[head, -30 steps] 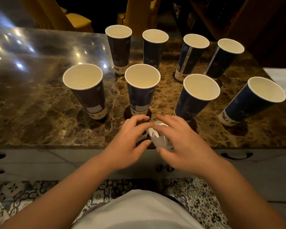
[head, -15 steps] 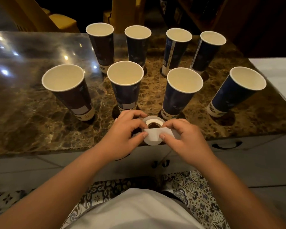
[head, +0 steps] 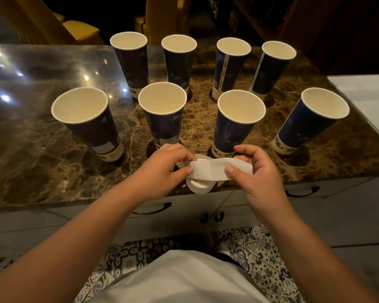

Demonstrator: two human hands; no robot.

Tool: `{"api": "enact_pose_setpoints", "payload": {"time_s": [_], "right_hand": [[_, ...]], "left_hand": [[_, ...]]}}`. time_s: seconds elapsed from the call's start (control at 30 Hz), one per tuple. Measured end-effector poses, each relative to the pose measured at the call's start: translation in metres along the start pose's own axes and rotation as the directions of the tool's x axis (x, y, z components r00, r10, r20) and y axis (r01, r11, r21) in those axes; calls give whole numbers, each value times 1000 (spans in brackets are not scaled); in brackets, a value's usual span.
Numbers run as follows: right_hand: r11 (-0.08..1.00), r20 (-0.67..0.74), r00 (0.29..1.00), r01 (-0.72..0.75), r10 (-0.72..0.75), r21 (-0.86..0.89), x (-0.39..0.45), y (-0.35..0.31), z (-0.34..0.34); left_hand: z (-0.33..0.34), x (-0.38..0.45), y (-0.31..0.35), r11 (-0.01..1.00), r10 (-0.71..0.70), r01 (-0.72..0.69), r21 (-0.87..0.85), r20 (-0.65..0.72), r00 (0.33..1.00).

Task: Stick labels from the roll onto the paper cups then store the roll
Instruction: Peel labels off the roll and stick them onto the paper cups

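Label roll (head: 200,186) sat at the near edge of the marble counter (head: 31,149), partly overhanging the drawer front, with a strip of backing tape (head: 214,170) pulled out to the right above it. Left hand (head: 164,169) pinched the strip's left end right over the roll, thumb on the near face; right hand (head: 257,171) pinched the free end, thumb on top, fingers curled behind. Both hands were grasping the strip, neither was free. Couldn't tell whether a label had started to lift off the liner. Eight paper cups (head: 162,110) stood upright in two rows of four behind the hands, all apart from each other; the two near-left ones showed pale rectangles low on the wall, could be labels or print, unclear. Handling read: strip looked thin, limp, near weightless, so it would likely curl or stick to itself if let slack; keep it taut between the two pinches and peel from a corner with a fingernail. Roll looked light and would probably skid or roll off that edge, so hold it by the core or rim. Cups looked empty, tall and tippy; I'd steady one by the upper wall while pressing a label on.
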State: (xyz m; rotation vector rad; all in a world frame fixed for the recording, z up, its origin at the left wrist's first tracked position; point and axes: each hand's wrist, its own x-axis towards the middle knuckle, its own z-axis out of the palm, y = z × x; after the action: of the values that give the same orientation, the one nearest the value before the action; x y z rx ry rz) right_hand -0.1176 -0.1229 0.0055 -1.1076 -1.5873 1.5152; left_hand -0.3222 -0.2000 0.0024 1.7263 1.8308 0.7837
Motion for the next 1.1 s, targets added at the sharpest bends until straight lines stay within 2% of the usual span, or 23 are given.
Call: {"api": "enact_pose_setpoints", "payload": {"time_s": [0.07,0.17,0.27,0.33,0.47,0.57,0.63,0.77,0.97,1.1], "right_hand": [[996,-66,997,22,-28,-81,0,2,2],[927,-153,971,119,-183,-357,0,8,4],[741,-75,913,275,-401,-612,-3,13,6],[612,-15,878,321,-479,-723,-4,17,9],[455,40,794,388,-606,-801,-9,20,18],[367,179,730,520,-659,-771,-12,17,24],[366,275,744,572,-609,-734,-10,15,31],[493,261,820,526,-509,-693,-3,13,43],[486,300,816,546,-494,-682,8,7,48],[458,351,806,568,-476,-684,11,7,46]], "left_hand": [[-3,3,2,1000,5,-5,9,28,1000],[-5,5,6,1000,8,-8,7,76,997],[-6,5,8,1000,11,-10,-9,113,993],[-8,4,8,1000,3,0,-26,128,992],[-11,2,6,993,-65,75,-92,106,992],[-10,0,4,979,-112,125,-161,86,990],[-9,-2,1,964,-140,155,-216,84,987],[-9,-5,-1,926,-192,204,-319,71,979],[-8,-8,-5,877,-230,218,-427,23,973],[-7,-10,-6,877,-225,212,-431,22,974]]}}
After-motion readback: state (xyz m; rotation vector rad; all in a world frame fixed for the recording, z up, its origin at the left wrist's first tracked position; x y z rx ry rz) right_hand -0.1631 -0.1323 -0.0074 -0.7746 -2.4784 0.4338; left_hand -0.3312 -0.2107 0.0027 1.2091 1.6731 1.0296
